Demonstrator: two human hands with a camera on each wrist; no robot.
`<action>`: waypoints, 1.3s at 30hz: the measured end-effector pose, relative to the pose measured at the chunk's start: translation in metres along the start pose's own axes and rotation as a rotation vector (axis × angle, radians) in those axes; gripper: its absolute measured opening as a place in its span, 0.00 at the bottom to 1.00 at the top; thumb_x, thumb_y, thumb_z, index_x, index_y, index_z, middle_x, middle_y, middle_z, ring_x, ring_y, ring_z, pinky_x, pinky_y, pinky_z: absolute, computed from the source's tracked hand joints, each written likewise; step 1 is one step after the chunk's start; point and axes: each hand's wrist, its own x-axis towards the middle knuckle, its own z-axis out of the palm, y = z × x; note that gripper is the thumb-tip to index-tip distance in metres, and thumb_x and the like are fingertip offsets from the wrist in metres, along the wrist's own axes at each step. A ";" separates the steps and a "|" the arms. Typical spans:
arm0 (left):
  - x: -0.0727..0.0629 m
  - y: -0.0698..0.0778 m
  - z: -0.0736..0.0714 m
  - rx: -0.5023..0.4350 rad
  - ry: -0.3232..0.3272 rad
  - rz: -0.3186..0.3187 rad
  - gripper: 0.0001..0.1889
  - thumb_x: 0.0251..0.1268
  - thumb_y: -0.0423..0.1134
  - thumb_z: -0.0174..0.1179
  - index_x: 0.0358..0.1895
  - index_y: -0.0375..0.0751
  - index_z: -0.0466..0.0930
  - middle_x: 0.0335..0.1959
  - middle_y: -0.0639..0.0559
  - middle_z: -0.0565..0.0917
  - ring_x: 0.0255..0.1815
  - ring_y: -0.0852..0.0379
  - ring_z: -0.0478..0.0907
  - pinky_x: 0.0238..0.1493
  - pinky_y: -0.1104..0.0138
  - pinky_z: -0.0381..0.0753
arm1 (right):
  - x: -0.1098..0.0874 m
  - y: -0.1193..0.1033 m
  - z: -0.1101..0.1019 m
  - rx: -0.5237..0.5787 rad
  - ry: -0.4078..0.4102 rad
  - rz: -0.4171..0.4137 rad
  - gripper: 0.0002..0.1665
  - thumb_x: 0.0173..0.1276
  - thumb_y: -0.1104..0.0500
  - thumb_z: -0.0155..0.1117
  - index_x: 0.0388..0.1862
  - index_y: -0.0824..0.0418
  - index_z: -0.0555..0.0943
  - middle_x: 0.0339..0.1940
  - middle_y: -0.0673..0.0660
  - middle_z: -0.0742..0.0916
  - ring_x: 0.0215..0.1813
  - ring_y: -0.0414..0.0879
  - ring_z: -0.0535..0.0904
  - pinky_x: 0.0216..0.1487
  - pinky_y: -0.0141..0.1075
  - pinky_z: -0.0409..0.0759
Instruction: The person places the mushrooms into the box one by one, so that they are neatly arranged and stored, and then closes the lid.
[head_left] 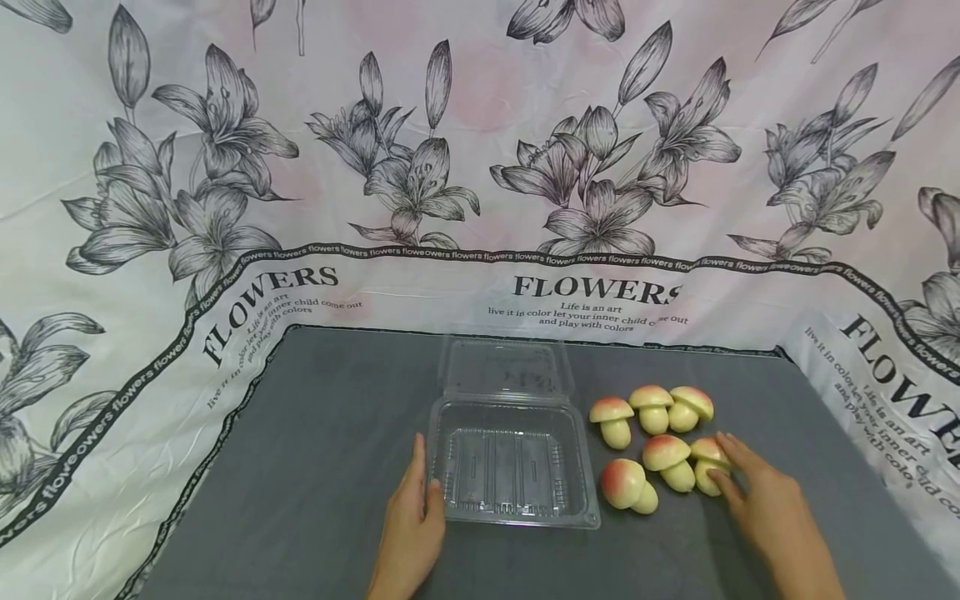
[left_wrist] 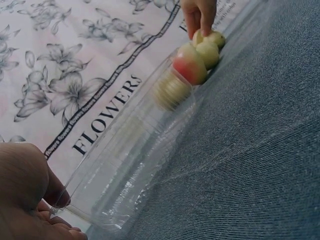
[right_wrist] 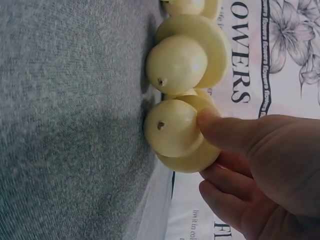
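A clear plastic clamshell box (head_left: 517, 462) stands on the grey cloth with its lid (head_left: 506, 367) folded back away from me. At its left side, my left hand (head_left: 411, 521) holds the rim, the thumb (left_wrist: 59, 192) on the edge and the other fingers partly hidden below it. To the right of the box, my right hand (head_left: 772, 508) pinches a toy mushroom (right_wrist: 172, 130) between thumb and fingers. This mushroom (head_left: 708, 477) has a pale yellow stem and a red-tinged cap, and it sits at the right end of the front row.
Several more mushrooms lie close together beside the box, among them a round-capped one (head_left: 622, 483) at its right wall and another (head_left: 652, 407) in the back row. A flower-printed curtain (head_left: 600, 292) borders the grey cloth (head_left: 322, 467) at the back and sides.
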 end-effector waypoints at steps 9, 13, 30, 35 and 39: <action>0.001 -0.002 0.001 -0.020 0.009 0.002 0.36 0.80 0.25 0.50 0.86 0.35 0.48 0.85 0.36 0.55 0.83 0.43 0.55 0.78 0.49 0.56 | 0.001 0.007 0.002 -0.006 -0.082 0.023 0.50 0.59 0.54 0.85 0.75 0.70 0.72 0.69 0.77 0.77 0.58 0.86 0.75 0.50 0.74 0.74; 0.001 -0.003 0.000 -0.029 0.004 0.000 0.36 0.80 0.25 0.50 0.86 0.34 0.48 0.85 0.36 0.54 0.84 0.42 0.54 0.78 0.49 0.56 | 0.002 0.008 0.003 -0.006 -0.095 0.023 0.52 0.57 0.55 0.86 0.76 0.70 0.70 0.70 0.78 0.77 0.56 0.86 0.76 0.49 0.75 0.74; 0.001 -0.003 0.000 -0.078 -0.023 -0.006 0.33 0.83 0.27 0.48 0.86 0.35 0.49 0.84 0.34 0.55 0.83 0.38 0.55 0.75 0.50 0.60 | 0.003 0.003 -0.004 -0.023 -0.018 0.004 0.53 0.54 0.58 0.87 0.74 0.73 0.71 0.66 0.80 0.78 0.53 0.87 0.77 0.47 0.75 0.74; 0.001 -0.004 0.000 -0.072 -0.008 -0.006 0.33 0.83 0.27 0.48 0.85 0.33 0.50 0.83 0.33 0.59 0.82 0.38 0.58 0.74 0.49 0.63 | 0.006 -0.004 -0.011 -0.004 0.007 -0.006 0.53 0.56 0.57 0.86 0.77 0.70 0.69 0.68 0.78 0.78 0.53 0.87 0.77 0.47 0.75 0.74; 0.000 -0.005 0.000 -0.074 -0.010 -0.010 0.33 0.83 0.27 0.49 0.85 0.34 0.51 0.82 0.33 0.61 0.82 0.39 0.59 0.74 0.49 0.64 | 0.008 -0.015 -0.016 0.019 0.022 -0.014 0.53 0.58 0.57 0.85 0.79 0.66 0.69 0.70 0.74 0.79 0.53 0.87 0.77 0.46 0.74 0.74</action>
